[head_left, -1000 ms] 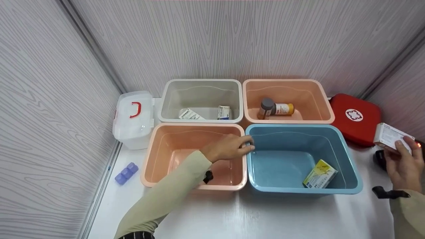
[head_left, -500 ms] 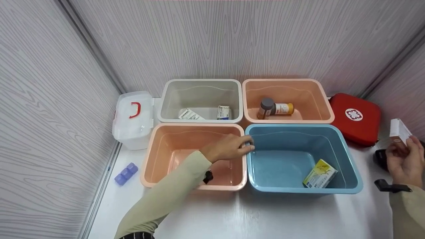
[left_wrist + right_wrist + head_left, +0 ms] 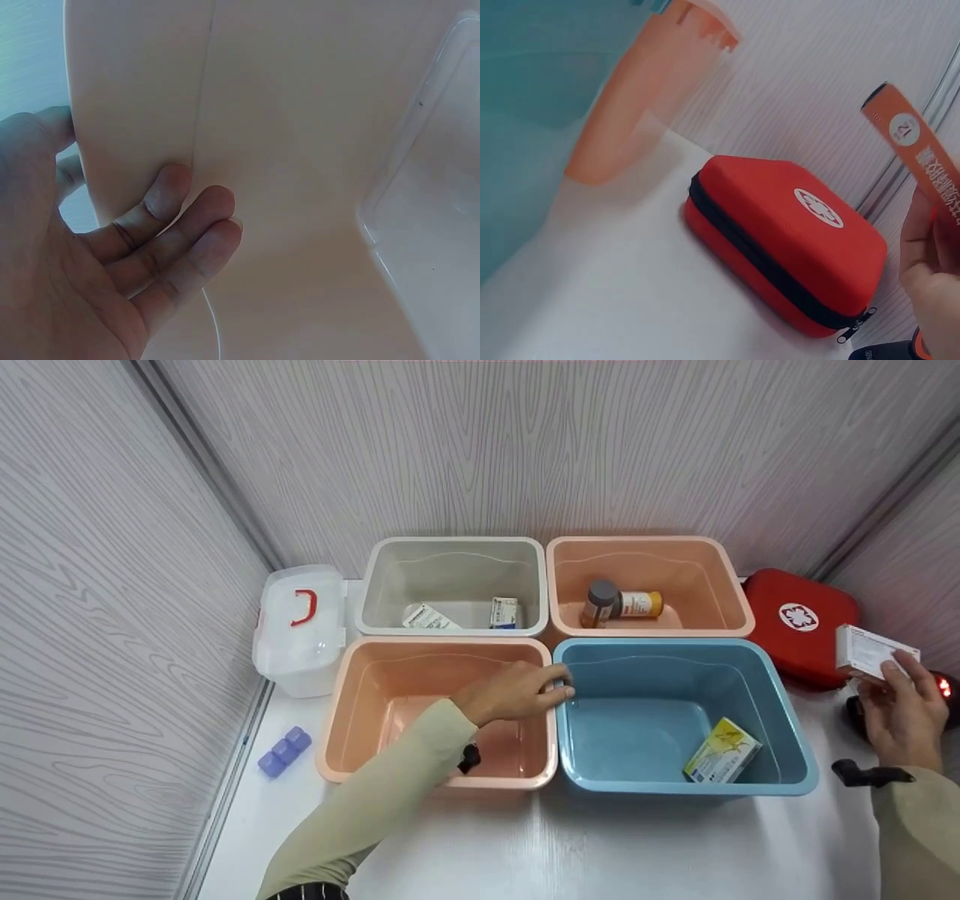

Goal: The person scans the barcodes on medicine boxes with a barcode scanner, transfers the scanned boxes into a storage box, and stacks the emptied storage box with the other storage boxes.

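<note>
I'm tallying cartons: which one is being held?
The orange-sided carton in the right hand; the yellow-and-white carton is in the blue bin, the blue-edged carton in the grey bin.

Left hand straddling the edge of a peach bin, three bent fingers inside, bluish surface beyond

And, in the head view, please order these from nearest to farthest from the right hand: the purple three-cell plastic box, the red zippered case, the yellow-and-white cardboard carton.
1. Red zippered case: beyond the right hand, to its left.
2. Yellow-and-white cardboard carton: inside the blue plastic bin, right side.
3. Purple three-cell plastic box: on the table, far left.
</note>
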Demonstrator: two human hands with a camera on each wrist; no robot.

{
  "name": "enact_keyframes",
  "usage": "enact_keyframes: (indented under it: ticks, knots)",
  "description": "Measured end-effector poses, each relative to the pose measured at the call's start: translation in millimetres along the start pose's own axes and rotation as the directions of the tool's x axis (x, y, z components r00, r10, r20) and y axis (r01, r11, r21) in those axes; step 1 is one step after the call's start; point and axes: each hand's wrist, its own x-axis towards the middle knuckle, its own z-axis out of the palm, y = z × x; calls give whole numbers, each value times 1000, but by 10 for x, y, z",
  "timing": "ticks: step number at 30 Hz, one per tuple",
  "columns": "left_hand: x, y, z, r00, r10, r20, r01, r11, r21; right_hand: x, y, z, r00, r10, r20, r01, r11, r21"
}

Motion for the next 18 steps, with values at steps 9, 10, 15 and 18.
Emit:
enact_keyframes:
  ticks: [9,10,15,18]
  knots:
    - [-7,-1,-11,1000,-7,8,7,1000,1,67,-16,-117,995,1,99,-24,973,232]
    - [-7,-3,-10,1000,-8,10,8,1000,-2,68,-17,-133,994,10,106,-35,972,233]
    - [-1,-2,-11,1000,-2,4,2,1000,8,40,-12,-155,993,56,102,-75,978,197]
    - [4,-5,-3,1000,-2,-1,2,999,33,29,-16,-148,995,66,69,-79,975,208]
